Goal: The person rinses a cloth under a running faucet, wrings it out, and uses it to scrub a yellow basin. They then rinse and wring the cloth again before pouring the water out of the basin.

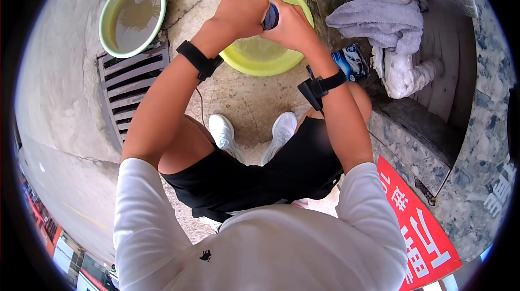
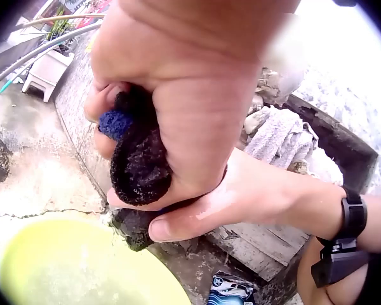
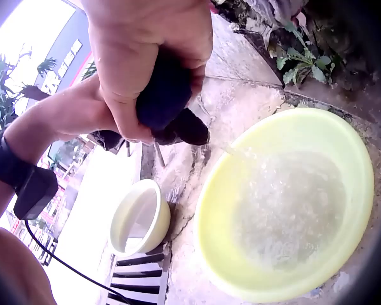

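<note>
My left hand (image 1: 244,14) and right hand (image 1: 292,25) meet over a yellow basin (image 1: 259,69), both gripping one wet dark blue and black cloth (image 1: 270,17). In the left wrist view, a bunched fold of the cloth (image 2: 140,159) bulges out of the left fist, with a blue piece between the fingers. The right wrist view shows the thumb and fingers of my right hand (image 3: 149,47) wrapped around the cloth. A thin stream of water (image 3: 238,152) runs down into the basin, where the water surface is rippled. Most of the cloth is hidden inside the hands.
A pale green basin (image 1: 104,34) of murky water stands at the left beside a drain grate (image 1: 130,88). Grey towels (image 1: 379,17) lie on the right ledge, near a blue packet (image 1: 351,62). A red sign (image 1: 414,226) is at the lower right.
</note>
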`<state>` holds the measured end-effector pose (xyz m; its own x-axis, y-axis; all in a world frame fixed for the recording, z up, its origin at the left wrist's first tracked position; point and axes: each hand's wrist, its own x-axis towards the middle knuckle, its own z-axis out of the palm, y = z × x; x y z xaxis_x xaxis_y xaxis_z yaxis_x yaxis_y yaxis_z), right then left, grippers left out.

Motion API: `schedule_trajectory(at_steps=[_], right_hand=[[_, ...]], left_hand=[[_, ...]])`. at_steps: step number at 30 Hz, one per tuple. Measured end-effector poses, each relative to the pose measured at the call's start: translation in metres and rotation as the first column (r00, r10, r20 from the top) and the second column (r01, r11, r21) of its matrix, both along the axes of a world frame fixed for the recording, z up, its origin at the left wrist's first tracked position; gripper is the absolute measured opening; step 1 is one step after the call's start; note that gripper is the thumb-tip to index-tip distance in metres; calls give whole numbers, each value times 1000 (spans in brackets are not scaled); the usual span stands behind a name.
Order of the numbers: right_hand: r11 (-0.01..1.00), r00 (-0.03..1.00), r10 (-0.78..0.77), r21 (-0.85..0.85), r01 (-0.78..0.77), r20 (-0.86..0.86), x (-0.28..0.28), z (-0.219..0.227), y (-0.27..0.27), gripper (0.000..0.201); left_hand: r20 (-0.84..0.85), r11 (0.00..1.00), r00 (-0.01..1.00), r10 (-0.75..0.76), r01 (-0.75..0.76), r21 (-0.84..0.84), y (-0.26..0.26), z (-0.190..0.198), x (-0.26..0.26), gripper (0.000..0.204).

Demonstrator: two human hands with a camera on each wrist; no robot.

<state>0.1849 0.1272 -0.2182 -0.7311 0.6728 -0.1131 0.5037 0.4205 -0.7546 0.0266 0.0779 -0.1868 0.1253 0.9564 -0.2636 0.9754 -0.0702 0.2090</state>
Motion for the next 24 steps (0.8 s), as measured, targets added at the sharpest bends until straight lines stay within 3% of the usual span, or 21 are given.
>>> schedule_trajectory(at_steps=[3,5,8,9,13,16,19,22,24], right_hand=[[988,996,58,-141,-67,-71,9,8,7,63],[945,974,96,-288,-154,-207,16,0,13,71],[823,975,110,-532,-199,-194,32,9,22,82],[750,971,60,-632,-195,-230,34,12,22,93],[543,798,-117,-711,-447,-591,31,1,26,94],[472,784,-273,-788,-396,-558,27,-6,17,93],[412,811,-286,-830,-377,-510,23,-11,13,90],[552,817,-270,-777,-302,-509,19,-8,12,85],[675,799,-274,-699,-237,-535,19,-1,11,83]], left_hand=[[-62,990,997,-54,62,127,-5,9,-2,30],[-25,957,991,-130,132,260,-9,0,-10,35],[117,885,967,-225,153,439,-15,-3,-16,40],[172,859,952,-254,141,492,-16,-2,-19,42],[173,779,944,-282,120,616,-20,6,-26,36],[146,753,956,-253,100,651,-24,12,-21,37],[235,722,940,-248,18,691,-23,0,-11,40],[290,753,929,-232,-17,658,-17,-9,-9,48],[344,824,917,-204,-29,566,-18,-6,-7,55]])
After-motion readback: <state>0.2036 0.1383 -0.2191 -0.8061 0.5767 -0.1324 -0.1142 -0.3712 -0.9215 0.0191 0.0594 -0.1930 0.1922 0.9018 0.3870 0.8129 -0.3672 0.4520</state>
